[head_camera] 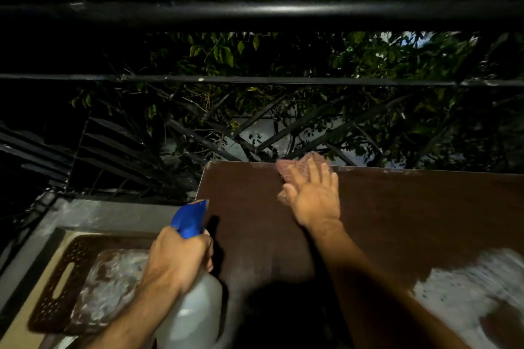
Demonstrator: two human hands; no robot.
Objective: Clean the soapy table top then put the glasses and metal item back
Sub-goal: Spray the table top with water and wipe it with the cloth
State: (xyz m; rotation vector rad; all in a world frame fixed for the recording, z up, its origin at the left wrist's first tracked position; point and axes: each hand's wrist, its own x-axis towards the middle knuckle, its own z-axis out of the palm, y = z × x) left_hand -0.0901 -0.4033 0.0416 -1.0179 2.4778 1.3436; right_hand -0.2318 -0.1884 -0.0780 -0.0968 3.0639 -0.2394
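Note:
The dark brown table top (411,221) fills the right half of the view. White soap foam (465,289) covers its near right part. My right hand (314,198) lies flat, fingers spread, pressing a pinkish cloth (292,168) onto the table near its far edge. My left hand (178,258) grips the neck of a white spray bottle (195,312) with a blue trigger head (191,217), held at the table's left edge. No glasses or metal item are in view.
A brown perforated tray (61,286) with a soapy board (110,286) on it sits low at the left. Black metal railings (255,13) run across behind the table, with dark foliage beyond. A grey ledge (113,212) lies left of the table.

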